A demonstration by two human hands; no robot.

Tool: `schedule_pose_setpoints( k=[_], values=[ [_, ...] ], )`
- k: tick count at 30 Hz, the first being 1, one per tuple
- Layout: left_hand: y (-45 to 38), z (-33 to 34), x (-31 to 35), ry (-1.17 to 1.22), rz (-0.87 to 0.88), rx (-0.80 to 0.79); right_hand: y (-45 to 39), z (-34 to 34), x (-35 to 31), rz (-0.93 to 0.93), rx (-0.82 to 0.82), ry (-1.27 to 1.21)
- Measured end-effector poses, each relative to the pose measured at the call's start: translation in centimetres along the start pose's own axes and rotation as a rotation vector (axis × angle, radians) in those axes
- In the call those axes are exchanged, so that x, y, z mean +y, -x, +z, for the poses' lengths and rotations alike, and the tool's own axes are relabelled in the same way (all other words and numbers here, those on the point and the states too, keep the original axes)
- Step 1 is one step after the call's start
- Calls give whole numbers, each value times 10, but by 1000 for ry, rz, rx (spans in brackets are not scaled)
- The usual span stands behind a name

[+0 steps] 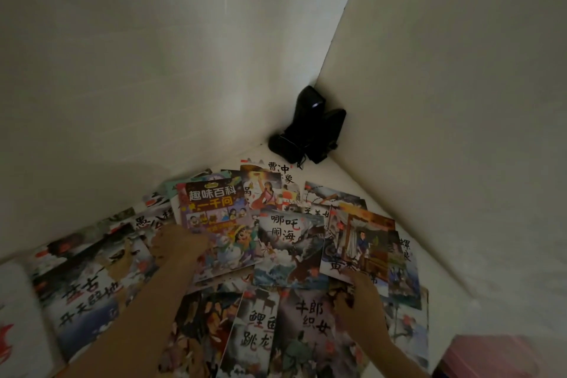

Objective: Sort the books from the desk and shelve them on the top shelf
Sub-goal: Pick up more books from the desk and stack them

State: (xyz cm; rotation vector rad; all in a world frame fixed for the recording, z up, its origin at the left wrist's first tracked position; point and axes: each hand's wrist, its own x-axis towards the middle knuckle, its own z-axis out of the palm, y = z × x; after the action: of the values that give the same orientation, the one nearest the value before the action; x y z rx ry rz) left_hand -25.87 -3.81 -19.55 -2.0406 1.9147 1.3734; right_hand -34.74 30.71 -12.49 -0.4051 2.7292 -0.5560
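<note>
Several thin picture books lie spread in an overlapping heap on the white desk [346, 181], in dim light. My left hand [179, 242] grips the lower left edge of a purple book with yellow lettering [214, 212], which is tilted up off the pile. My right hand [357, 301] holds the lower edge of a book with a red-brown cover [362, 242], lifted slightly at the right. Between them lies a book with a dark sea scene [288, 248]. More books lie in front [257, 331] and at the left [89, 294].
A black object with a cable [310, 126] stands in the corner where two white walls meet behind the pile. Something pink [497, 356] shows at the lower right edge. A white item [18, 316] lies at the far left.
</note>
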Motion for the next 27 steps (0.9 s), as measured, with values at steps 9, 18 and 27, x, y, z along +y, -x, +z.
schedule_pose_setpoints(
  k=[9, 18, 27],
  values=[
    [58, -26, 7, 252, 373, -188, 51, 3, 0, -14, -83, 69],
    [73, -131, -39, 562, 172, -439, 68, 40, -180, 371, -568, -1042],
    [60, -224, -143, 201, 283, -93, 82, 124, -256, 97, -655, -751]
  ],
)
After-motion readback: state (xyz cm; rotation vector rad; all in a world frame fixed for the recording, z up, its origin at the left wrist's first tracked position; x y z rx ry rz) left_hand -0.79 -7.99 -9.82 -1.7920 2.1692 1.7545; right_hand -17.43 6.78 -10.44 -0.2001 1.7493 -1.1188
